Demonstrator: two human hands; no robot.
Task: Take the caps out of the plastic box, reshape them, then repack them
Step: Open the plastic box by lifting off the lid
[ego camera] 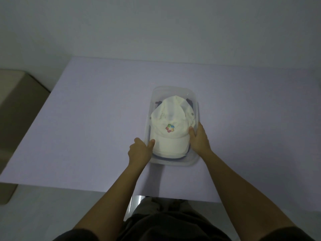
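Observation:
A clear plastic box (173, 89) stands on the pale purple table, a bit right of centre. A white cap (171, 136) with a colourful logo lies on top inside it, brim toward me. A dark cap (190, 103) shows underneath at the far right and along the near edge. My left hand (139, 150) grips the box's left rim, thumb over the edge beside the brim. My right hand (198, 138) clasps the right rim, thumb inside touching the white cap.
The table (86, 127) spreads wide to the left and right of the box. A beige piece of furniture (15, 94) stands beyond the table's left edge. A grey wall rises behind the table. My dark clothing fills the bottom of the view.

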